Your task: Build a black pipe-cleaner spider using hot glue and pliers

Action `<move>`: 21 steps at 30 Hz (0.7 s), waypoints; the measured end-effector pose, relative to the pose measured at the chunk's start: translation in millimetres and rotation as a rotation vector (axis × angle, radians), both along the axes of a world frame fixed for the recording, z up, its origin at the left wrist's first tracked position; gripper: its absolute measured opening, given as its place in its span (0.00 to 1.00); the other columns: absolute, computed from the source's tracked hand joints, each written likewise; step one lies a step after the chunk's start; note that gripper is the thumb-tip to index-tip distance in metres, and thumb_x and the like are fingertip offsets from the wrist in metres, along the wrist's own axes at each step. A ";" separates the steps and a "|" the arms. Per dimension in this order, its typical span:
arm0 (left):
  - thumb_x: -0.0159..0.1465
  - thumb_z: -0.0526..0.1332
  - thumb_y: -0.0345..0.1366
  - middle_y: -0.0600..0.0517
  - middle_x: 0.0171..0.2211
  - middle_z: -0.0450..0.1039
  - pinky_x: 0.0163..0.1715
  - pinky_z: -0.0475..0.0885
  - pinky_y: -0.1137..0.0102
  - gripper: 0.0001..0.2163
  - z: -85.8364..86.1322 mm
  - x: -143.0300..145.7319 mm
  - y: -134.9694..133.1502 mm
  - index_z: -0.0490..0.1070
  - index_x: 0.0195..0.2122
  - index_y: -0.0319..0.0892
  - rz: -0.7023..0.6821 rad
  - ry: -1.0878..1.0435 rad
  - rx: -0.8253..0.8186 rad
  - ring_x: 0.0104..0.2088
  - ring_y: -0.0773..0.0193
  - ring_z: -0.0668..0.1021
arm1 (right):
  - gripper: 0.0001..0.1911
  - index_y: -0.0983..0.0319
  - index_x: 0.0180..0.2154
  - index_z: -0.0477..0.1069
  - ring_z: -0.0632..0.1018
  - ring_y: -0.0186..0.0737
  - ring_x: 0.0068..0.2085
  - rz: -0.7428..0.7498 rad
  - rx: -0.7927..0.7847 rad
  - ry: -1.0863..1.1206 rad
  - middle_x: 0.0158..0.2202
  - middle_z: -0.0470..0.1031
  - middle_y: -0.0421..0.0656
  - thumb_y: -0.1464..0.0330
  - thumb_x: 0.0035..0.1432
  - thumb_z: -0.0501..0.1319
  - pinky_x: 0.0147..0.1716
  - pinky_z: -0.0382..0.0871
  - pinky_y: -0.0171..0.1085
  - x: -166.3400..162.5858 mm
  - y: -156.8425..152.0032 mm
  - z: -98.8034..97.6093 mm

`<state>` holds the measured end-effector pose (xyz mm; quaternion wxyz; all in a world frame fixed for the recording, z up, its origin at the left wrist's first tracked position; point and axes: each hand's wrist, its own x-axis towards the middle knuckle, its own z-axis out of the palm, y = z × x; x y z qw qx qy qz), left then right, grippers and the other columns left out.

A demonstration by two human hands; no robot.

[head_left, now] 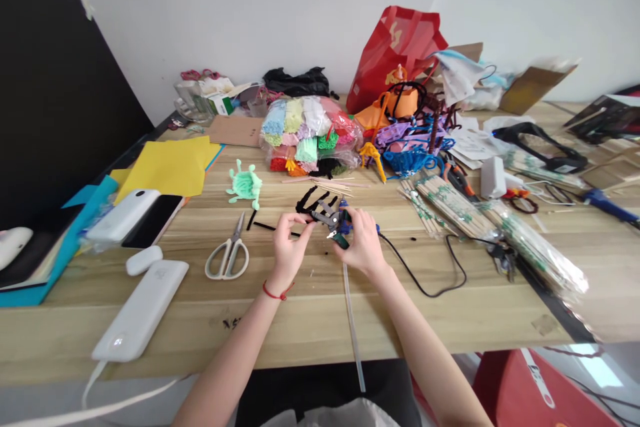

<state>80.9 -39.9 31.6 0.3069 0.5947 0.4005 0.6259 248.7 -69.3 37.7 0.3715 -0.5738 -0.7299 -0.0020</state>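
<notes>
in the head view, the right hand (364, 240) grasps pliers (329, 219) over the table (310, 307). the left hand (290, 247) draws thumb and fingers together beside their metal head; whether these grip a black fuzzy stem (311, 200), i cannot tell. scissors (229, 257) lie left of both hands.

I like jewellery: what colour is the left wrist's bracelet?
The bracelet is red, seen in the head view.

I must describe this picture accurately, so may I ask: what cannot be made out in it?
Head view:
Glue gun: mostly covered by the right hand and pliers.
What the left hand holds, if anything: too small, covered by its grip.
Mouse-like white device: cut off by left edge.
</notes>
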 end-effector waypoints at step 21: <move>0.57 0.63 0.38 0.44 0.43 0.76 0.42 0.75 0.65 0.12 2.6 2.6 4.6 0.73 0.42 0.41 -0.231 -0.128 -0.204 0.40 0.62 0.79 | 0.36 0.69 0.52 0.60 0.64 0.69 0.51 -0.843 -0.242 0.050 0.47 0.64 0.61 0.63 0.40 0.62 0.49 0.50 0.62 107.4 22.1 -49.9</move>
